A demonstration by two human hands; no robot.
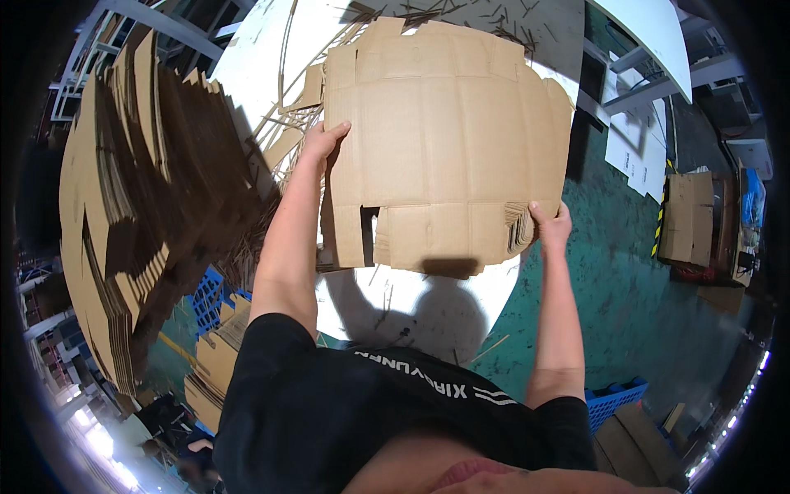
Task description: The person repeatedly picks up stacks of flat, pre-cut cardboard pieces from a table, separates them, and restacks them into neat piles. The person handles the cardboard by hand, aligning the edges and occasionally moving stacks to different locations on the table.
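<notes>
A stack of flat brown cardboard box blanks (444, 140), with creases and slots, lies before me over a white table. At its left edge, my left hand (322, 142) is closed on the stack, thumb on top and fingers out of sight below. My right hand (553, 226) grips the lower right edge the same way, lower than the left. Several layered edges show in a cut-out beside the right thumb. Near the lower left corner a dark slot runs through the cardboard.
Tall piles of cardboard blanks (140, 189) stand close on the left. Thin cardboard offcuts (284, 123) litter the white table (387, 300) and the floor beyond. Blue pallets (613, 398) sit low on both sides. A white-topped bench (650, 37) and a cardboard box (687, 216) are at right.
</notes>
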